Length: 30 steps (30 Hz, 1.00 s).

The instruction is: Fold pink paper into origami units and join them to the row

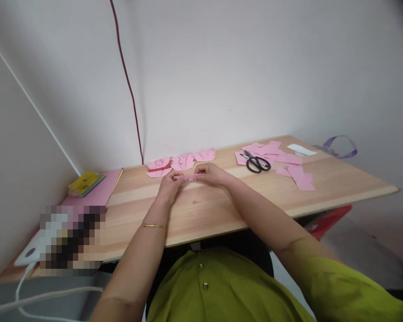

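Between my two hands, just above the wooden table (pixel 195 210), is a narrow strip of pink paper (pixel 190 177), apparently folded. My left hand (pixel 169 184) pinches its left end. Fingers of my right hand (pixel 211 173) are closed on the right end. Beyond my hands, several crinkled pink paper pieces (pixel 183 162) lie in a row along the wall. A dark red strip (pixel 159 169) crosses the leftmost piece. The undersides of my fingers and the strip's lower side are hidden.
To the right, black-handled scissors (pixel 258 164) rest on loose pink paper pieces (pixel 272 150), near a white strip (pixel 301 150). At left, a yellow packet (pixel 86 183) lies on a pink sheet (pixel 109 188). A white power strip (pixel 30 251) with a cable sits at the left front, beside a blurred-out patch.
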Motion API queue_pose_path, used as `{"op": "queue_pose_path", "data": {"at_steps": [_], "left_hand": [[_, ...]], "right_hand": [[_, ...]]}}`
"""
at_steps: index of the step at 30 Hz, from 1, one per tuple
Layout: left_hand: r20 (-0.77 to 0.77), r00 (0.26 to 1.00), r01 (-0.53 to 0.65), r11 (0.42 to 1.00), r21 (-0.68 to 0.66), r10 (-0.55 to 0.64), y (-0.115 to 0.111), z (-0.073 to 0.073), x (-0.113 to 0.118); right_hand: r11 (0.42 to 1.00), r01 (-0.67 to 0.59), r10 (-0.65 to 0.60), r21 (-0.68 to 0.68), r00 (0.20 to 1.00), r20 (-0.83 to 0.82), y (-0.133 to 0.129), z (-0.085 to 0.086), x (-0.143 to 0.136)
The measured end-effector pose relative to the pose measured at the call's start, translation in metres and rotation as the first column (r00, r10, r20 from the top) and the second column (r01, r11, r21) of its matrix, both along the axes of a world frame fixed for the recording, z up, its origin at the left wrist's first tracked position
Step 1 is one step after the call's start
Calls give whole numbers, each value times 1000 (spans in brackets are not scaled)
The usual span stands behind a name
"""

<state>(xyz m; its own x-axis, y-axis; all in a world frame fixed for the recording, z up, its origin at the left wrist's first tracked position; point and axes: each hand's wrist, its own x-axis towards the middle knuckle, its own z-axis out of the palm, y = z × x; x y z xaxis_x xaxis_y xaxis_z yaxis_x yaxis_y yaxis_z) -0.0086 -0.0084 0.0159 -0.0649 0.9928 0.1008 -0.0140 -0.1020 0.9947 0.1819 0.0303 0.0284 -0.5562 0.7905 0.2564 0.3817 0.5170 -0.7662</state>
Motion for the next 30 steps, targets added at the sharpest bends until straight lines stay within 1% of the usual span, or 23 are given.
{"op": "queue_pose_path", "data": {"at_steps": [1, 2, 4, 9, 11, 14, 19, 25, 30], "left_hand": [[162, 987, 12, 1000, -14, -10, -1, 1, 1], [259, 965, 38, 999, -20, -31, -1, 1, 2], [302, 950, 84, 996, -22, -73, -3, 2, 5], [337, 938, 85, 996, 0, -80, -3, 0, 11], [349, 934, 75, 997, 12, -75, -3, -1, 12], [350, 933, 77, 997, 15, -77, -3, 0, 12], [344, 934, 95, 995, 16, -95, -5, 3, 12], [344, 932, 120, 993, 17, -118, -6, 4, 13], [350, 928, 132, 991, 13, -128, -7, 3, 12]], "right_hand": [[1000, 3, -2, 11, 998, -68, 0, 1, -2], [1000, 0, 2, 16, 992, -125, -1, 3, -3], [1000, -14, 18, 23, 983, -181, -2, 5, -7], [989, -25, 51, 147, 984, -172, -6, 7, -13], [986, -19, 47, 168, 984, -169, -7, 7, -13], [988, -12, 41, 152, 982, -183, -9, 9, -13], [995, 4, 24, 104, 964, -265, -13, 14, -14], [992, -19, 51, 128, 967, -251, -14, 15, -14], [986, 9, 31, 165, 970, -240, -13, 15, -13]]}}
